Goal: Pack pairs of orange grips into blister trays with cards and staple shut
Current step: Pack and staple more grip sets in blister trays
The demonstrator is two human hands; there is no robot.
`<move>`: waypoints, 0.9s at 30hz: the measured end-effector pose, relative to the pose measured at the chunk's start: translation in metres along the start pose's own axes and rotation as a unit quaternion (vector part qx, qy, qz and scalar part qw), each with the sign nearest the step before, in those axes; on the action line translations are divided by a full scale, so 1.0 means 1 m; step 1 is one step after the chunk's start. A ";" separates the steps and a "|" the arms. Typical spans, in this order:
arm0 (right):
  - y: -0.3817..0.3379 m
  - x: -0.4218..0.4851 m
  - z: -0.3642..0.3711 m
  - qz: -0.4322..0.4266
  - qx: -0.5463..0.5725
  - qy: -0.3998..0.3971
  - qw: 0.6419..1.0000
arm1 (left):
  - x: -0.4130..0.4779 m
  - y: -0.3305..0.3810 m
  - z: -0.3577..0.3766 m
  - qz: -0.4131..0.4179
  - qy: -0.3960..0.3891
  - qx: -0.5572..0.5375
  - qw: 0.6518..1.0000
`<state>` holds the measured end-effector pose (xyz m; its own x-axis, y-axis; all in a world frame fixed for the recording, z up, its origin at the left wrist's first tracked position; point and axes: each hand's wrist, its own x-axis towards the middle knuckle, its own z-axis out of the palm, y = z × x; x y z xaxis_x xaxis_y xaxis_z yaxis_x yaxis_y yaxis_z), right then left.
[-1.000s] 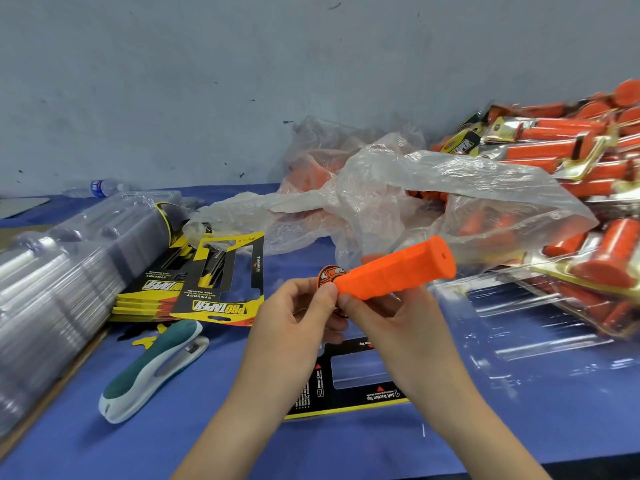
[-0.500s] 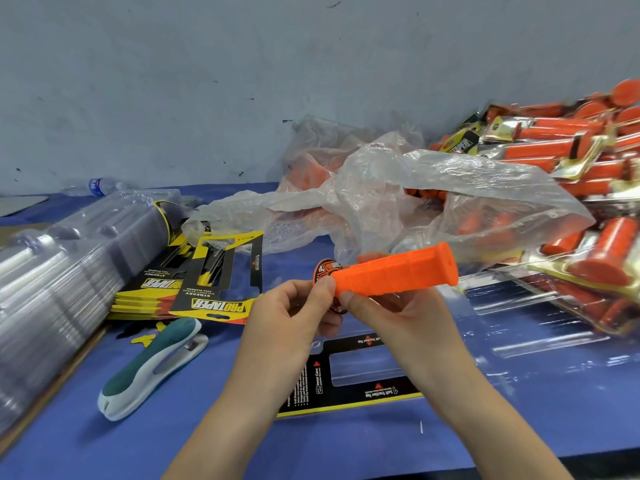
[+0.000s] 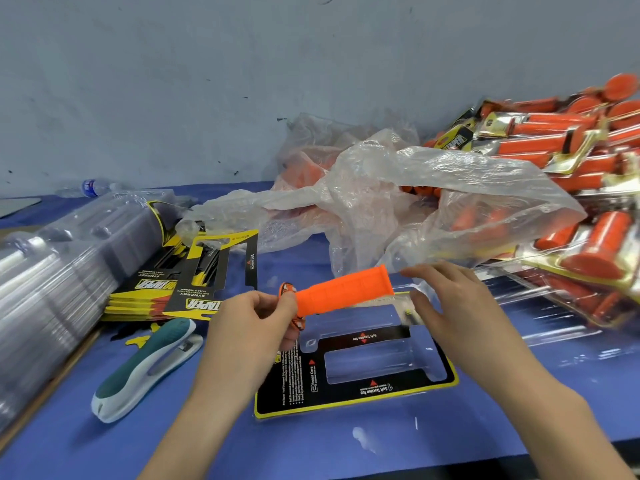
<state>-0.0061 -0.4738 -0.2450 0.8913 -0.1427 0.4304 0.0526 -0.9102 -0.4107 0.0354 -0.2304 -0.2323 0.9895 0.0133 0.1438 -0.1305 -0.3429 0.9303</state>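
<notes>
Already, finished packs [image 3: 568,150] are piled at right. One orange grip [image 3: 343,292] is pinched by the left hand [image 3: 249,327] above the carded blister tray [image 3: 374,368], its pockets unfilled; the right hand [image 3: 446,303] is held loosely open beside it. Stapling is left.

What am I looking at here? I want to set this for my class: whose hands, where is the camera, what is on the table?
No machine: a person works bare-handed, filmed by a camera worn on the head, looking down. The left hand grips one end of an orange grip; the right hand is open beside its other end. Below lies a clear tray with a black card on the blue table. A stapler, spare cards and stacked trays lie left; a bag of grips and finished packs right.
</notes>
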 end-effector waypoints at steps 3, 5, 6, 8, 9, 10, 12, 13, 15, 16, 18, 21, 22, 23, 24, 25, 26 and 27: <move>0.005 -0.002 0.005 0.003 -0.037 0.001 0.999 | -0.003 -0.002 0.009 0.003 0.005 0.069 0.998; 0.007 -0.003 0.008 -0.003 -0.055 -0.003 0.998 | -0.004 -0.003 0.016 0.008 0.009 0.097 0.995; 0.008 -0.003 0.010 -0.004 -0.062 -0.007 0.998 | -0.005 -0.003 0.018 0.012 0.010 0.107 0.994; 0.009 -0.003 0.013 -0.001 -0.065 -0.011 0.998 | -0.006 -0.005 0.023 0.019 0.015 0.136 0.990; 0.010 -0.004 0.014 0.002 -0.063 -0.011 0.998 | -0.006 -0.006 0.024 0.018 0.018 0.148 0.989; 0.010 -0.004 0.015 0.005 -0.063 -0.012 0.998 | -0.006 -0.007 0.026 0.016 0.022 0.156 0.987; 0.011 -0.005 0.016 0.008 -0.069 -0.017 0.997 | -0.005 -0.009 0.028 0.015 0.033 0.171 0.985; 0.012 -0.005 0.017 0.007 -0.073 -0.020 0.997 | -0.004 -0.010 0.029 0.016 0.039 0.179 0.983; 0.014 -0.005 0.018 0.001 -0.084 -0.026 0.996 | -0.003 -0.011 0.030 0.017 0.047 0.194 0.980; 0.015 -0.005 0.018 -0.002 -0.089 -0.029 0.996 | -0.002 -0.011 0.030 0.018 0.049 0.199 0.979; 0.016 -0.005 0.018 -0.003 -0.097 -0.032 0.995 | -0.001 -0.013 0.032 0.016 0.051 0.196 0.979; 0.015 -0.004 0.017 0.001 -0.100 -0.039 0.994 | -0.002 -0.017 0.037 0.020 0.045 0.213 0.976; 0.015 -0.004 0.017 0.003 -0.102 -0.044 0.994 | -0.002 -0.018 0.038 0.025 0.039 0.232 0.972; 0.014 -0.005 0.016 0.004 -0.104 -0.047 0.993 | -0.002 -0.020 0.039 0.028 0.034 0.246 0.968; 0.014 -0.005 0.015 0.005 -0.102 -0.048 0.994 | -0.001 -0.020 0.039 0.029 0.033 0.252 0.967; 0.014 -0.005 0.014 0.007 -0.097 -0.045 0.994 | 0.000 -0.020 0.038 0.027 0.034 0.253 0.967; 0.013 -0.005 0.013 0.010 -0.092 -0.041 0.995 | 0.002 -0.020 0.035 0.025 0.037 0.250 0.967; 0.011 -0.004 0.011 0.011 -0.088 -0.036 0.995 | 0.003 -0.019 0.032 0.026 0.041 0.248 0.968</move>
<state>-0.0042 -0.4791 -0.2604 0.9213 -0.1410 0.3623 -0.0413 -0.9621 -0.2696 0.0428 -0.2534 -0.2605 0.9716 0.0507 0.2313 -0.1151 -0.7528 0.6481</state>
